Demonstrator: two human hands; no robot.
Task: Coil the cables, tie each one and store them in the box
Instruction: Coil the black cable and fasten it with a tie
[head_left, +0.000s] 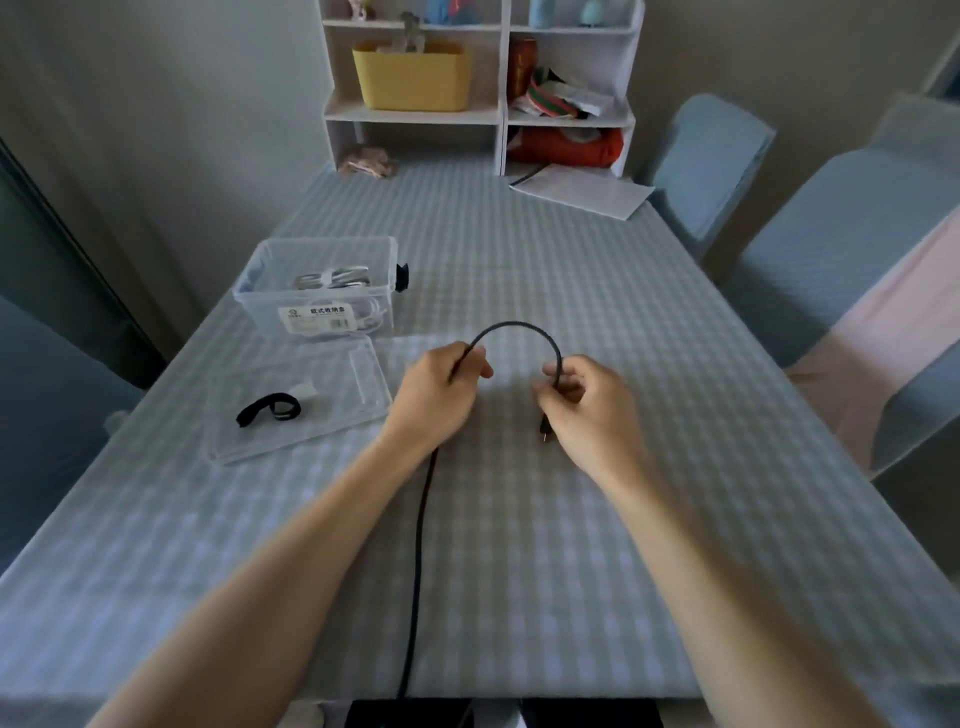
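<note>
Both hands are on one black cable (519, 326), which arches between them above the middle of the table (597, 291): the left hand (434, 400) has its fingers curled round the cable where the arch comes down, and the right hand (587, 402) pinches it just above the plug end (544, 430), which hangs below the fingers close to the cloth. From under the left hand the rest of the cable runs straight back across the checked cloth and drops over the near edge, out of sight. That long tail is the main risk, I think: its weight off the edge could drag the cable through a loose left grip and pull the first loop flat, or it could snag on something below that cannot be seen. The loop has only just begun, so uneven turns or a twist fed in by the right hand could make the coil spring open before it is tied. The black strap (269, 408) meant for tying lies on the clear lid (332, 415) toward the left edge, well apart from both hands; reaching for it means freeing one hand, and the coil may unwind then. The clear box (317, 280) stands beyond the lid near the left edge with light-coloured coils already inside, so a bulky coil might sit badly there
</note>
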